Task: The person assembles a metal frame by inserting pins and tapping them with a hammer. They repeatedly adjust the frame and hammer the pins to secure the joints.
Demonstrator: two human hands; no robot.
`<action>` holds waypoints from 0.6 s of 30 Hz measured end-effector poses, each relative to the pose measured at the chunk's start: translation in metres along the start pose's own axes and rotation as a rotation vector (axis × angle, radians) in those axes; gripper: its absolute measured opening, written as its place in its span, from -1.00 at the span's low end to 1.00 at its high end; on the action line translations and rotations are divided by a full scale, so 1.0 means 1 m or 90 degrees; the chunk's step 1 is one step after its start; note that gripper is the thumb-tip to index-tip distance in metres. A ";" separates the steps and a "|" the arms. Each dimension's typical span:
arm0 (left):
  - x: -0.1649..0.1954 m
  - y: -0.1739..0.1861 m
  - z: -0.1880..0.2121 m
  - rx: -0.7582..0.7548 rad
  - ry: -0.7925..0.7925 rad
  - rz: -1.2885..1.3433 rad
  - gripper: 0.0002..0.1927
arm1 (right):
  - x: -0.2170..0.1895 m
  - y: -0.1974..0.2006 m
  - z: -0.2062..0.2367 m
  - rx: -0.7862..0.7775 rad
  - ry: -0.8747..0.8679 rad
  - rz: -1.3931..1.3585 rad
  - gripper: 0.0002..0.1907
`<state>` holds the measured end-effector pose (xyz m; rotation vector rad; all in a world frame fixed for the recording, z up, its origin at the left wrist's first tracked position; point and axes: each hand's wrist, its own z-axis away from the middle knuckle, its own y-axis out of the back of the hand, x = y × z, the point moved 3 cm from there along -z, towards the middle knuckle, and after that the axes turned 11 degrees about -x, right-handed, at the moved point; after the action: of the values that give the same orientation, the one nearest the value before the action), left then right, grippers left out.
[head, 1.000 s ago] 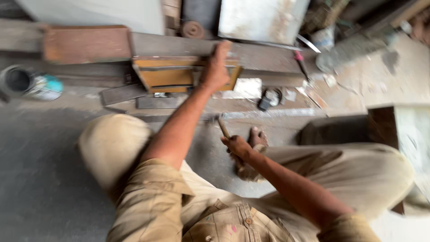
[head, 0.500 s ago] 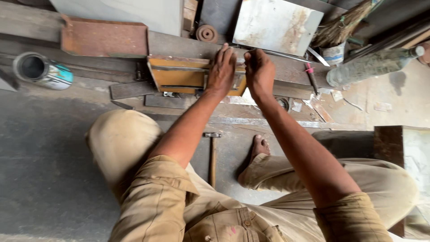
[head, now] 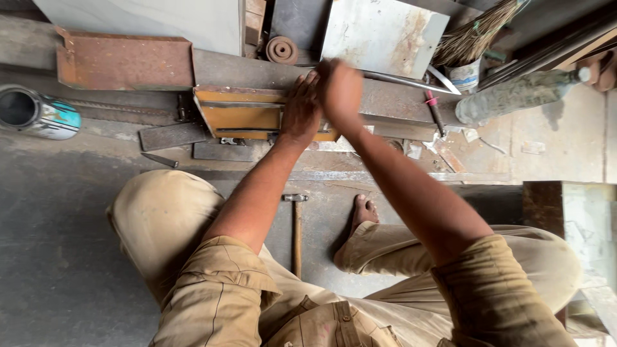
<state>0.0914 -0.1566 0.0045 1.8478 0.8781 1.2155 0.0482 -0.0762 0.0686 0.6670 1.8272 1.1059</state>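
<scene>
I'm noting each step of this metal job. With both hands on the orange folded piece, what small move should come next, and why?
Probably press the left hand flat to steady the orange metal piece on the steel beam. The right hand is blurred just above the piece, so its grip can't be judged. The hammer lies on the floor between the legs, within easy reach once the piece sits firm.

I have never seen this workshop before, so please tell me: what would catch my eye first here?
Both hands, left hand and right hand, press on an orange metal piece at the centre top. A hammer lies on the floor between the person's legs, and a tipped paint can lies at far left.
</scene>
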 end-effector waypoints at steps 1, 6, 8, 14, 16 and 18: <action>-0.002 -0.002 0.000 -0.005 0.015 -0.009 -0.53 | -0.009 -0.006 0.018 0.032 0.098 0.111 -0.89; -0.004 -0.006 0.000 0.007 0.030 -0.114 -0.44 | 0.027 0.014 0.069 0.004 0.094 -0.196 -0.83; 0.001 -0.005 0.003 -0.007 0.021 -0.069 -0.48 | 0.048 0.021 0.044 -0.058 -0.024 -0.448 -0.75; 0.006 0.011 0.002 0.026 0.010 0.157 -0.04 | 0.030 0.039 0.018 -0.063 -0.140 -0.442 -0.82; 0.004 0.014 0.002 0.061 0.001 0.189 -0.09 | 0.016 0.039 0.025 -0.101 -0.147 -0.388 -0.81; 0.002 0.015 0.003 0.081 -0.011 0.151 -0.28 | 0.008 0.036 0.032 -0.118 -0.128 -0.419 -0.81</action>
<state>0.0972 -0.1627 0.0171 2.1085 0.7571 1.3109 0.0729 -0.0399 0.0903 0.0418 1.5714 0.7186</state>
